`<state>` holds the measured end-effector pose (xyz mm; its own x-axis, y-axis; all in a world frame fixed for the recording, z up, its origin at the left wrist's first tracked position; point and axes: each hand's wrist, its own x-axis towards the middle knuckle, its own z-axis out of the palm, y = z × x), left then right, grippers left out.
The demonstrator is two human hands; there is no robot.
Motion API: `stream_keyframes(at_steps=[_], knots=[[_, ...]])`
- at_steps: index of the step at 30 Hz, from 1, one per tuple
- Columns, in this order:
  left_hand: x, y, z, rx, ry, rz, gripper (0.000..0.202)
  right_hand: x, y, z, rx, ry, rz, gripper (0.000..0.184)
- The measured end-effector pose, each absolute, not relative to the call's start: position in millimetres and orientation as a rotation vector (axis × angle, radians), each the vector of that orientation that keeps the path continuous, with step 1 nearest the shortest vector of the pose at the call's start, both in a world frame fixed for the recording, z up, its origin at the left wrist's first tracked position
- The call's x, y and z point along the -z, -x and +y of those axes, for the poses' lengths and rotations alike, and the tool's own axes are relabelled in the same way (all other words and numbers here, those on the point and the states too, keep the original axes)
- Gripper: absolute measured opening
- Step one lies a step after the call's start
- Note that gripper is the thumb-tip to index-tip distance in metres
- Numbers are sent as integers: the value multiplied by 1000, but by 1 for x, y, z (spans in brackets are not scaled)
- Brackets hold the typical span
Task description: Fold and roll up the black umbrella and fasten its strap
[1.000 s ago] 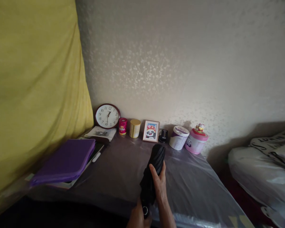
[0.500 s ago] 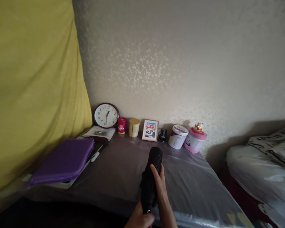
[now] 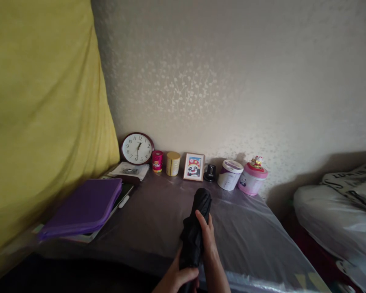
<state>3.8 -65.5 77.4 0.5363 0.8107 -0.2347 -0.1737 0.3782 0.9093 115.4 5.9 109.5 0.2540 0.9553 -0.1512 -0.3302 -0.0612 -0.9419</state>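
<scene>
A black folded umbrella (image 3: 191,242) is gripped in both hands above the near part of a table (image 3: 154,221), its rounded end pointed away from the body and slightly to the right. By the left hand (image 3: 181,273) the lower end is encircled, the thumb being laid across it; by the right hand (image 3: 208,238) the right flank is clasped farther up, with the thumb pressed along the upper surface. The fingers beneath are mostly hidden. To the left, a purple folder (image 3: 83,205) is stacked on flat items, beside which a white pen-like object (image 3: 123,202) is seen. Along the wall (image 3: 232,89) are ranged, from left to right, an oval clock (image 3: 137,149), a pink can (image 3: 157,162), a yellow-lidded tin (image 3: 173,165), a framed panda picture (image 3: 194,167), a small black object (image 3: 211,173), a white-and-purple tub (image 3: 229,176) and a pink tub (image 3: 251,180) topped by a figurine (image 3: 256,162). The left side is bounded by a yellow curtain (image 3: 45,110); at far right, a whitish plastic-wrapped bundle (image 3: 326,215) is visible.
</scene>
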Motion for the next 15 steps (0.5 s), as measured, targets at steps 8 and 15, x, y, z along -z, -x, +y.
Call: stream_keyframes(at_steps=[8,15], knots=[[-68,-15,-69,-686,-1109,1041,48,-108,-114,9,-1128,1271,-833,74],[-25,-13,-62,-819,-1394,1277,93,-102,-113,10,-925,1321,-889,66]])
